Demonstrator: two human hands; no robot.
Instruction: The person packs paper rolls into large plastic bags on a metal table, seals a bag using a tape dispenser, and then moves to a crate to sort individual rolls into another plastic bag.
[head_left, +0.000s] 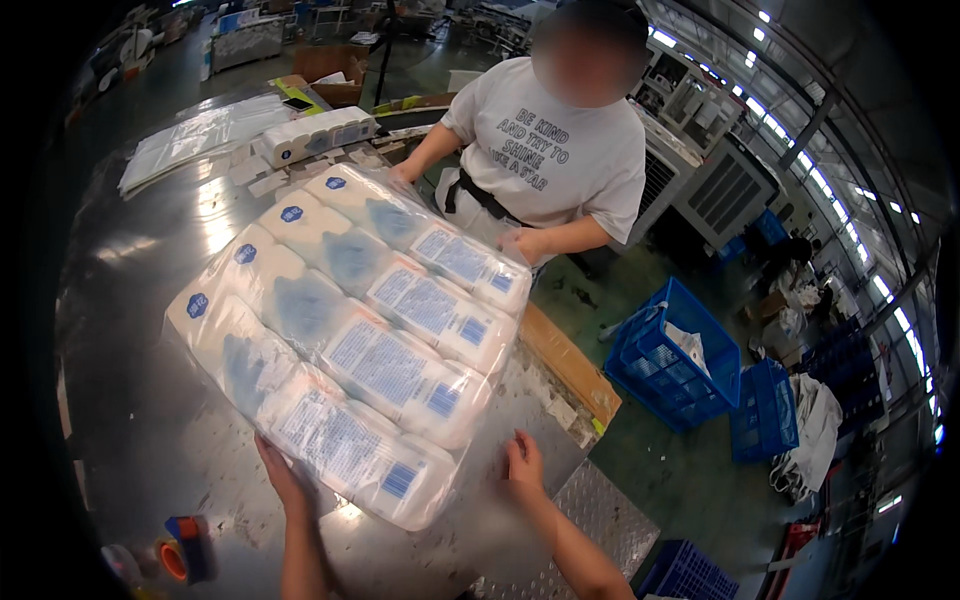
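Observation:
A large clear plastic bag (350, 320) lies tilted across the metal table, holding several white packs of what look like toilet rolls, with blue print. My left hand (285, 482) rests along its near edge with the fingers stretched out. Right of the bag's near corner, my right hand (525, 465) is raised over the table, apart from the packs. Its fingers are loosely bent, and I see nothing in them. Across the table a person in a white T-shirt (555, 140) has both hands at the far side of the bag.
A single roll pack (320, 133) and flat plastic bags (205, 140) lie at the table's (130, 340) far left. An orange and blue tape dispenser (185, 550) sits near left. Blue crates (675, 350) stand on the floor at right, beyond a wooden strip (570, 365) along the edge.

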